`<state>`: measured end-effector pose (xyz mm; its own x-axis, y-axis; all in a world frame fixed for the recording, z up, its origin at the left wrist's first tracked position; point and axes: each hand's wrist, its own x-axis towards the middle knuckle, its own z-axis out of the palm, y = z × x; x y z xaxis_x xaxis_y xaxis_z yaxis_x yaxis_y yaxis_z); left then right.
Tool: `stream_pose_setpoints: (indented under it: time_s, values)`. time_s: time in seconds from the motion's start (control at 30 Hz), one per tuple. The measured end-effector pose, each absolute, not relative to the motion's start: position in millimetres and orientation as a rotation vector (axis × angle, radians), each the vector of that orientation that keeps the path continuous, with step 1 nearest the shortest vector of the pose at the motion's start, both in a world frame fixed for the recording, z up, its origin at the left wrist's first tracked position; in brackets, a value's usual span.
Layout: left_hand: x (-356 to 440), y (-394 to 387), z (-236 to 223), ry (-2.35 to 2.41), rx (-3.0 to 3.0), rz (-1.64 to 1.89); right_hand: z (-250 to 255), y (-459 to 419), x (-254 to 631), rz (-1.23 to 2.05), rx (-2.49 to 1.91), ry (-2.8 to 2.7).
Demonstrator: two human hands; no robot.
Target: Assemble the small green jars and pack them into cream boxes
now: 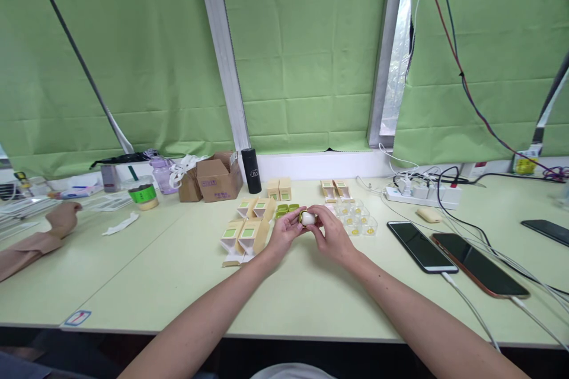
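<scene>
Both my hands are closed around a small rounded white thing with a dark green rim or shell (307,218), held above the middle of the table. My left hand (284,233) grips its left side, and the fingers and thumb of my right hand (331,233) press on its right side. What kind of thing it is I cannot make out. Just behind my left hand sit several small green containers (288,208). Beyond my right hand stand several clear cups (354,226) with yellow spots in them. Cream cartons with green labels (252,235), flaps open, stand left of my left hand.
More small cartons (279,189) stand farther back, near a black cylinder (251,172) and a brown cardboard box (219,177). Two phones (422,247) with cables and a power strip (423,194) lie on the right. Another person's hand (63,219) rests at far left near a drink cup (143,193).
</scene>
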<state>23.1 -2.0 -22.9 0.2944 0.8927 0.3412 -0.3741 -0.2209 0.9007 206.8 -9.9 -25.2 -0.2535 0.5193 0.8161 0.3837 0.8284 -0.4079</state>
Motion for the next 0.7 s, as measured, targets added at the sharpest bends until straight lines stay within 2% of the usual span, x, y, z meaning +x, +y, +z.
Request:
stream_pose_setpoints:
  time_s: [0.4, 0.7]
  values:
    - [26.5, -4.5, -19.9, 0.523, 1.289, 1.273, -25.3, -9.4, 204.8, 0.089, -0.703, -1.873]
    - [23.9, -3.5, -21.6, 0.585, 1.236, 1.27, -24.4, -12.9, 204.3, 0.24, -0.796, -1.796]
